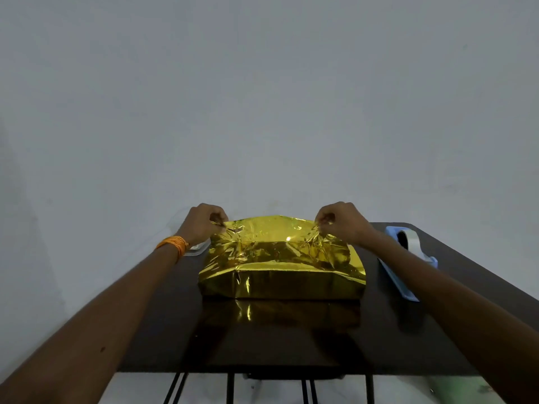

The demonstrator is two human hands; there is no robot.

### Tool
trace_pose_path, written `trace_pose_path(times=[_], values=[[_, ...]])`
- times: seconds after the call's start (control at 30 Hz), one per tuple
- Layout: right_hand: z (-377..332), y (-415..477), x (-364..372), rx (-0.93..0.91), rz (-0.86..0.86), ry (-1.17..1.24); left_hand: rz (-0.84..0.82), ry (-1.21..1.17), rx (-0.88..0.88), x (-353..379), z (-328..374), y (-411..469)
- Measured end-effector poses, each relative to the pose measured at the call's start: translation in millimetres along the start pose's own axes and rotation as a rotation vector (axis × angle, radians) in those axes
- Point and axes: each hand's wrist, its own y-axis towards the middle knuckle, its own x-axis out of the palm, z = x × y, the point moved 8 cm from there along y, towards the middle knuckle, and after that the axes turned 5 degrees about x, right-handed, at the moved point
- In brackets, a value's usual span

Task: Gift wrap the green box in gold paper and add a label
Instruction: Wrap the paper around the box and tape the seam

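Observation:
Shiny gold paper (pixel 280 258) covers a box at the middle of the dark table (pixel 291 339); no green of the box shows. The paper's far flap is lifted over the box's top. My left hand (pixel 201 223) pinches the flap's far left corner. My right hand (pixel 344 221) pinches its far right corner. Both arms reach forward along the box's sides. No label is in view.
A light blue tape dispenser (pixel 405 263) with a white roll lies on the table right of the box. A clear plastic item (pixel 198 247) lies by my left wrist. A pale wall stands just behind the table. Black legs show below the near edge.

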Motion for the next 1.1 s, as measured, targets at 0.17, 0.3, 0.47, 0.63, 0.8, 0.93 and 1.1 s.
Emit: trace_pose_path(times=[0.17,0.3,0.47,0.63,0.8,0.93,1.1], values=[[-4,-36,17,-0.041,-0.151,-0.099,-0.042,0.029,-0.032,0,-1,-30],[-3,-51,27,-0.024,-0.201,-0.121,-0.094,0.07,-0.015,4,0,-51],[-2,-57,26,0.019,-0.266,-0.196,-0.156,0.151,0.003,-3,-8,-64],[-3,-56,4,0.116,-0.108,-0.208,0.087,0.115,-0.056,-25,3,-65],[-39,-49,-5,0.091,0.021,-0.069,0.019,0.009,0.032,6,53,-53],[-62,-49,43,0.023,-0.289,-0.141,-0.297,0.147,0.065,63,85,-49],[-63,-56,76,-0.069,-0.316,-0.299,-0.401,0.42,0.187,101,91,-50]])
